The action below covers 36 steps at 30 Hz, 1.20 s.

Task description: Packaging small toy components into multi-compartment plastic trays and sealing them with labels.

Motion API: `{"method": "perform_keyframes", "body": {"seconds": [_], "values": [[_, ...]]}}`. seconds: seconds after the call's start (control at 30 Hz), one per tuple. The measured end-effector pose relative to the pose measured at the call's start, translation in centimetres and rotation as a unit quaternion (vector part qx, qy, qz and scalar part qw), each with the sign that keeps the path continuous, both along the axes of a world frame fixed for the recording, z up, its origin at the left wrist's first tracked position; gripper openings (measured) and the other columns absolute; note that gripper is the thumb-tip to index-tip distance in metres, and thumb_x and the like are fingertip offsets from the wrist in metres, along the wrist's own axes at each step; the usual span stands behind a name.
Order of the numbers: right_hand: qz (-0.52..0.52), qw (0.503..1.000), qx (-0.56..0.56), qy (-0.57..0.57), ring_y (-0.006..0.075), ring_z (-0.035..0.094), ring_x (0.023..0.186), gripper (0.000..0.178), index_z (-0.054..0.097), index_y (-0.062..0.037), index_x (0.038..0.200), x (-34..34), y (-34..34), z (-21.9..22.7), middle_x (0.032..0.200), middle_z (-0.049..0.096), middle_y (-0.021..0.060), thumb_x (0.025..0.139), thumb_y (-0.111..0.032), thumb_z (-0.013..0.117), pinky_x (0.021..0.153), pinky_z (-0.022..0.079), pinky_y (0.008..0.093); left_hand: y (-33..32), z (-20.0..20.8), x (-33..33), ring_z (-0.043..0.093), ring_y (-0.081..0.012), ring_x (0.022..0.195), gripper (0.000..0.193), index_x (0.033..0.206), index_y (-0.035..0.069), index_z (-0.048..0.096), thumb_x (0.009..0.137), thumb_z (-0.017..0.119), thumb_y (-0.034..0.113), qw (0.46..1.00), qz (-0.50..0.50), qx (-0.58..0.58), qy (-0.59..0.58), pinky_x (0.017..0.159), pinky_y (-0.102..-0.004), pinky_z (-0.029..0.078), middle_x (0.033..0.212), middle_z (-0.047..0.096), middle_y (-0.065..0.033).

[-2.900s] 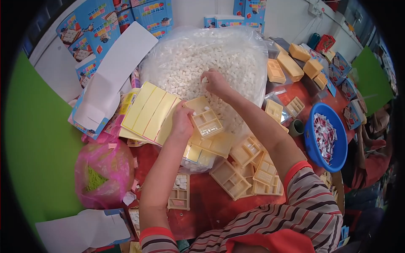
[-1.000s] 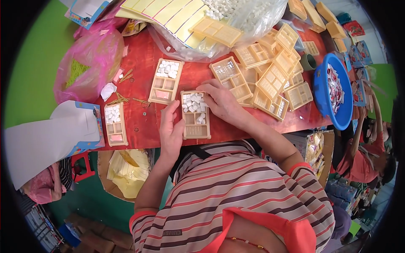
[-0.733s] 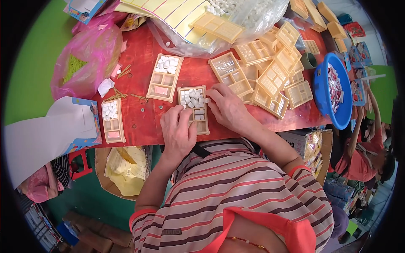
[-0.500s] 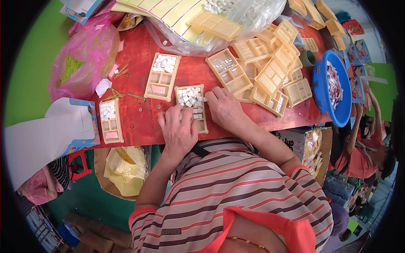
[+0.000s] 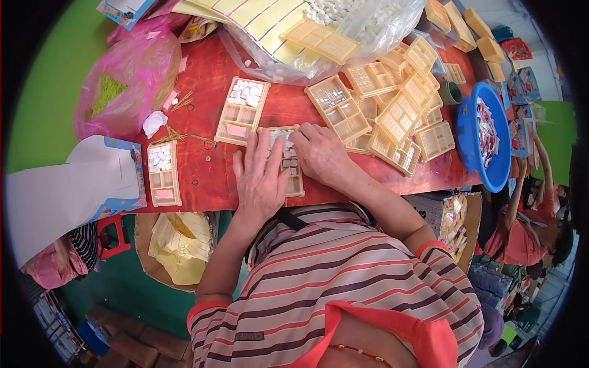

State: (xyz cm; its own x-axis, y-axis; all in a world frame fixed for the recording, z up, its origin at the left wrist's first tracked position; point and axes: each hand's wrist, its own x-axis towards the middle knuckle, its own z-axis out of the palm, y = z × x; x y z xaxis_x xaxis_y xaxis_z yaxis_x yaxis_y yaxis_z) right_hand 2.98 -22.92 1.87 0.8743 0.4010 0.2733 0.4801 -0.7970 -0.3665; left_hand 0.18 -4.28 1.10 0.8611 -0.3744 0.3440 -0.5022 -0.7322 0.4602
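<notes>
Bright, fairly even light covers the red table [image 5: 224,178], its source out of view; pale glints sit on the clear bag [image 5: 397,27]; the cubes [image 5: 291,164] beside the left hand [image 5: 262,175] look greyed by shadow; the green floor [image 5: 110,288] is dimmer, the brown boxes [image 5: 132,349] darker; black corners frame a bowed table edge; the rim's small details are soft.
</notes>
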Motion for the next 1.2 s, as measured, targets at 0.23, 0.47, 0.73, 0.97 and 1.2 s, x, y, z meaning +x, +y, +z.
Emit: {"method": "perform_keyframes", "body": {"seconds": [0.23,0.47,0.73,0.97,1.2], "values": [[0.005,0.997,0.064,-0.045,0.0276,0.059,0.077,0.015,0.058,-0.0058,0.087,-0.2,-0.4,-0.6,0.085,0.054,0.0099,0.076,-0.010,0.068,0.069,0.048,0.0390,-0.3,-0.9,0.9,0.021,-0.0311,0.150,0.076,0.148,0.002,0.041,0.087,0.066,0.038,0.989,-0.069,0.113,0.067,0.113,-0.0665,0.014,0.160,0.029,-0.0131],[0.060,0.997,0.034,0.018,0.0254,0.060,0.083,0.016,0.066,-0.0073,0.094,-2.5,-0.9,1.1,0.090,0.058,0.0074,0.078,-0.007,0.072,0.072,0.045,0.0369,-0.1,-0.5,1.7,0.018,-0.0315,0.152,0.079,0.152,0.001,0.033,0.088,0.062,0.036,0.983,-0.090,0.129,0.089,0.116,-0.0632,0.004,0.161,0.027,-0.0155],[0.090,0.996,0.003,0.008,0.0247,0.058,0.081,0.014,0.064,-0.0087,0.090,-2.0,-0.4,1.1,0.086,0.055,0.0067,0.079,-0.011,0.072,0.072,0.043,0.0362,0.8,-0.1,1.9,0.015,-0.0347,0.152,0.089,0.156,-0.002,0.013,0.083,0.058,0.024,0.983,-0.111,0.005,0.148,0.118,-0.0594,0.000,0.159,0.027,-0.0220],[0.129,0.986,-0.096,-0.050,0.0208,0.059,0.077,0.012,0.059,-0.0086,0.082,-1.8,0.2,0.9,0.082,0.055,0.0052,0.073,-0.014,0.067,0.070,0.042,0.0338,1.5,-0.1,2.3,0.015,-0.0350,0.152,0.089,0.156,-0.002,0.012,0.077,0.051,0.013,0.972,-0.122,-0.056,0.192,0.120,-0.0547,0.001,0.157,0.028,-0.0237],[0.153,0.975,-0.137,-0.089,0.0197,0.060,0.073,0.011,0.060,-0.0081,0.079,-0.9,1.0,0.8,0.077,0.055,0.0048,0.072,-0.015,0.065,0.069,0.042,0.0323,1.7,-0.4,2.5,0.016,-0.0340,0.152,0.091,0.156,-0.001,0.013,0.073,0.048,0.005,0.971,-0.127,-0.067,0.189,0.121,-0.0539,0.003,0.157,0.028,-0.0228]]}}
